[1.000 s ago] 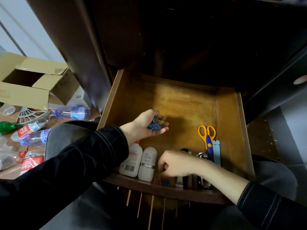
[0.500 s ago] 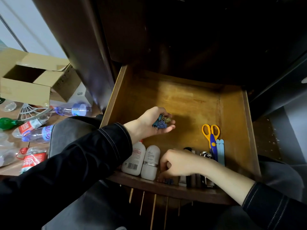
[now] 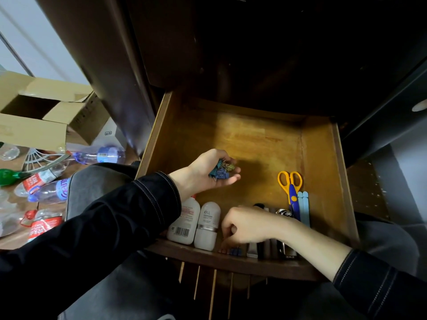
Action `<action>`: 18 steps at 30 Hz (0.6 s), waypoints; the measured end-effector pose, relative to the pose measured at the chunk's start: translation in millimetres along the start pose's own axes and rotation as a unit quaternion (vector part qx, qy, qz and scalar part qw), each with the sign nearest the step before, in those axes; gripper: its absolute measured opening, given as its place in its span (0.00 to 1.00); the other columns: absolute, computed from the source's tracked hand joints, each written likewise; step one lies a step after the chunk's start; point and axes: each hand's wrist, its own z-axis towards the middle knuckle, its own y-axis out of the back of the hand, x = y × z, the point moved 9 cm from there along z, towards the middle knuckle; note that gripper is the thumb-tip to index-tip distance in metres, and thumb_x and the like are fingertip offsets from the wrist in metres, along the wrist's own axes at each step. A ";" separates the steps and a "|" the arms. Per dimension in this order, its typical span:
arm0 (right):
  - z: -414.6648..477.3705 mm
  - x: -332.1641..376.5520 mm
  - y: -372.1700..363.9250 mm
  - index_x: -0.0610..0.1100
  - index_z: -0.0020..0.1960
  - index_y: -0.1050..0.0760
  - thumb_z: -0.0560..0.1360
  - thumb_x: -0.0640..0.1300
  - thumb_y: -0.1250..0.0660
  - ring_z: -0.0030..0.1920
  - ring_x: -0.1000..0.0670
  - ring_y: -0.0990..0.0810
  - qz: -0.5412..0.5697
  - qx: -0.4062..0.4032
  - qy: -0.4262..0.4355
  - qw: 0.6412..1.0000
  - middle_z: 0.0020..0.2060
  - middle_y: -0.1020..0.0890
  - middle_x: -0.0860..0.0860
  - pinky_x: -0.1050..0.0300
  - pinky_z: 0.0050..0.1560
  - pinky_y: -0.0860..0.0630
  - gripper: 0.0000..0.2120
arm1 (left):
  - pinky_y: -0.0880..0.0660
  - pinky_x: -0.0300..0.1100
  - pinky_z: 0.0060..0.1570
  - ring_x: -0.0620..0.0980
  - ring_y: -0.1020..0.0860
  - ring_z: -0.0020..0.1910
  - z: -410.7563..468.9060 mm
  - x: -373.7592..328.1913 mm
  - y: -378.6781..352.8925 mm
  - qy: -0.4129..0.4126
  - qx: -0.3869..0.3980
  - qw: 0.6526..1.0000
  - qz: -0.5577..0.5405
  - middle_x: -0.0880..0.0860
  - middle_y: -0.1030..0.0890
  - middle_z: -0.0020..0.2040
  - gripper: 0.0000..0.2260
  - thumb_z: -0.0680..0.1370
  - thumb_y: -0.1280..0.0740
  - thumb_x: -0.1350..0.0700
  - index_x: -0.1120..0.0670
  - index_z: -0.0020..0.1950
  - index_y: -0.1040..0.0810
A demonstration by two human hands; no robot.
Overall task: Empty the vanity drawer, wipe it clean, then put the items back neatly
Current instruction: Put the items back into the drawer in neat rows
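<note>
The wooden vanity drawer [image 3: 258,139] is pulled out below me. My left hand [image 3: 203,174] hovers palm up over its middle and cups a bunch of small blue and green binder clips [image 3: 220,170]. My right hand [image 3: 249,224] reaches down to the drawer's front edge, its curled fingers at a few blue binder clips [image 3: 233,251] lying there. Two white bottles [image 3: 195,224] lie at the front left. Yellow-handled scissors [image 3: 290,184] and pale blue sticks [image 3: 303,206] lie at the right, with dark tubes [image 3: 265,248] beside my right wrist.
On the floor to the left are an open cardboard box [image 3: 37,116], several plastic water bottles [image 3: 46,190] and a white box [image 3: 108,137]. The dark vanity cabinet [image 3: 231,54] looms above the drawer. My knees are under the drawer front.
My left hand stays over the drawer holding the clips. My right hand has shifted only slightly at the front edge. The view has drifted a little.
</note>
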 end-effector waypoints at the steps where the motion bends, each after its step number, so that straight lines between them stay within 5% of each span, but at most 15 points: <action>1: -0.4 -2.0 2.4 0.50 0.39 0.20 0.75 0.57 0.28 0.27 0.59 0.28 0.022 -0.007 -0.005 1.000 0.25 0.25 0.60 0.64 0.28 0.35 0.13 | 0.20 0.41 0.29 0.54 0.16 0.35 0.6 0.0 0.7 0.001 -0.004 1.000 -0.002 0.60 0.17 0.43 0.06 0.79 0.38 0.60 0.60 0.49 0.22; 6: -12.9 -38.3 56.6 0.45 0.37 0.19 0.78 0.54 0.32 0.26 0.55 0.29 0.076 -0.179 -0.110 0.975 0.26 0.24 0.53 0.54 0.31 0.32 0.16 | 0.19 0.43 0.31 0.56 0.18 0.40 3.9 0.3 6.8 -0.001 -0.033 0.999 -0.034 0.61 0.18 0.46 0.09 0.80 0.40 0.58 0.61 0.48 0.22; 9: -35.8 -55.8 89.3 0.44 0.39 0.18 0.80 0.53 0.34 0.38 0.49 0.17 0.107 -0.324 -0.149 0.928 0.34 0.17 0.48 0.47 0.43 0.20 0.16 | 0.20 0.45 0.34 0.58 0.19 0.43 4.8 4.2 9.8 0.007 -0.047 0.997 -0.054 0.62 0.19 0.48 0.11 0.81 0.41 0.57 0.61 0.47 0.22; 12: -50.9 -54.5 107.4 0.50 0.43 0.19 0.79 0.52 0.33 0.45 0.53 0.18 0.167 -0.433 -0.121 0.877 0.39 0.16 0.54 0.47 0.48 0.19 0.09 | 0.20 0.46 0.35 0.60 0.18 0.42 2.1 10.9 4.9 0.040 -0.034 0.997 -0.060 0.64 0.21 0.49 0.09 0.81 0.39 0.56 0.62 0.53 0.25; 14: -47.8 -46.7 110.5 0.52 0.49 0.20 0.78 0.49 0.31 0.45 0.58 0.20 0.189 -0.440 -0.078 0.875 0.43 0.18 0.58 0.53 0.46 0.19 0.03 | 0.19 0.47 0.35 0.60 0.17 0.38 -1.1 16.1 -5.1 0.074 0.003 0.995 -0.067 0.63 0.21 0.50 0.11 0.81 0.39 0.55 0.62 0.57 0.27; 18: -39.2 -39.6 103.1 0.59 0.55 0.22 0.77 0.51 0.30 0.43 0.65 0.24 0.173 -0.402 -0.046 0.898 0.47 0.24 0.60 0.69 0.40 0.28 0.08 | 0.17 0.55 0.43 0.57 0.18 0.42 -2.5 19.3 -16.3 0.091 0.051 0.994 -0.044 0.62 0.19 0.48 0.11 0.83 0.41 0.53 0.60 0.58 0.26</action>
